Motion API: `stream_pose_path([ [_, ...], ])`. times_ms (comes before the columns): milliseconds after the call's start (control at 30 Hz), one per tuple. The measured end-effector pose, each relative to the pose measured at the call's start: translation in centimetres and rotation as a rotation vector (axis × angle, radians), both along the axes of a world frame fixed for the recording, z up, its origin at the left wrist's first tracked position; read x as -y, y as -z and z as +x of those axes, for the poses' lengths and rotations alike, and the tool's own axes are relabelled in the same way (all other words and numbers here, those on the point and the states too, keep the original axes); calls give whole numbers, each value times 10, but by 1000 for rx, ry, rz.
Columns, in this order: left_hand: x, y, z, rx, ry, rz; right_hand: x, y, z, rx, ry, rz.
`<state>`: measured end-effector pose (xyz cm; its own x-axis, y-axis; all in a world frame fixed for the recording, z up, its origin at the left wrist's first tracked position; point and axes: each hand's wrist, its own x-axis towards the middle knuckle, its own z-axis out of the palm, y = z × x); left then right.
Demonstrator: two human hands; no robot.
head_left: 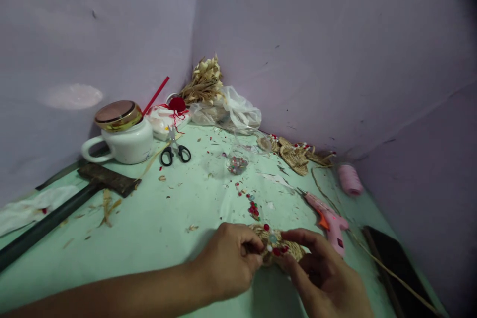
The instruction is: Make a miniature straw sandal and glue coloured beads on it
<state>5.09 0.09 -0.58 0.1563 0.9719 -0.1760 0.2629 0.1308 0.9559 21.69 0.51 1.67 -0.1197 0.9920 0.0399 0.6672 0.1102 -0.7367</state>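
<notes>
A small woven straw piece point(278, 247) with red, white and blue beads on it lies near the front of the pale green table point(167, 238). My left hand point(227, 261) pinches its left side, fingers closed. My right hand point(322, 273) grips its right side, thumb and fingers curled round it. A trail of loose red and blue beads point(252, 206) lies just beyond the piece.
A pink glue gun point(328, 218) lies right of my hands, a pink thread spool point(349, 179) behind it. Farther back: more woven pieces point(296, 155), a bead bag point(237, 164), scissors point(175, 151), a white lidded mug point(122, 134). A hammer point(67, 203) lies at left, a dark phone point(395, 263) at right.
</notes>
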Motion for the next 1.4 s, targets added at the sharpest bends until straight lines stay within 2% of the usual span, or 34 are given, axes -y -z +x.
stream_pose_path([
  [100,-1,-5,-1,-1,0,-59,2,-2,-9,-137,22,-81],
  [233,-2,-8,1,-36,-24,-46,3,2,-15,-393,14,-201],
  [433,-3,-1,5,-65,-40,6,1,9,-13,-526,15,-260],
  [900,-5,0,7,-50,-56,8,-1,7,-14,-515,-12,-268],
  [1100,-2,-4,3,32,-6,-47,3,3,-9,-421,-4,-228],
  [1400,-6,0,4,53,21,-16,-5,8,-9,-563,-37,-346],
])
